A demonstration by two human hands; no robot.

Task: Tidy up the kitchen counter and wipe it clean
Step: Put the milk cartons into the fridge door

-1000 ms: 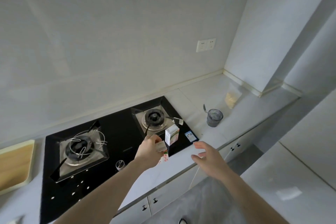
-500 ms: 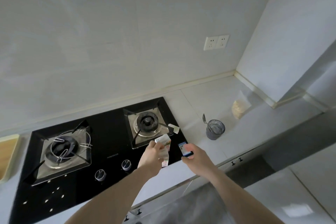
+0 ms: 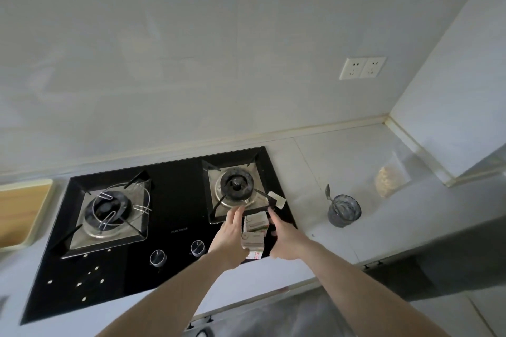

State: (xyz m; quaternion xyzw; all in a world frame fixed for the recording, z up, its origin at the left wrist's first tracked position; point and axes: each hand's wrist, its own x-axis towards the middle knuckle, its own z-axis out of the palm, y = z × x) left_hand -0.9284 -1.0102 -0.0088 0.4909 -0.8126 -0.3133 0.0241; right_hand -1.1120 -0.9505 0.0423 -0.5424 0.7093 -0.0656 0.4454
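Note:
Two small white cartons (image 3: 254, 232) with red print are stacked between my hands, above the front right corner of the black gas hob (image 3: 175, 200). My left hand (image 3: 230, 238) holds them from the left with its fingers pointing up. On their right side my right hand (image 3: 286, 238) grips them with curled fingers. A small white tag (image 3: 277, 198) lies on the right burner's edge, just beyond my fingertips. Pale crumbs (image 3: 82, 282) dot the hob's front left corner.
A grey glass with a spoon (image 3: 343, 210) stands on the counter right of the hob, and a clear bag of grains (image 3: 388, 180) leans in the far right corner. A wire rack (image 3: 120, 204) sits on the left burner. A wooden board (image 3: 19, 213) lies at the left edge.
The right hand came in, picked a blue card off the hob corner and now closes on the cartons beside the left hand. The view swung left and down.

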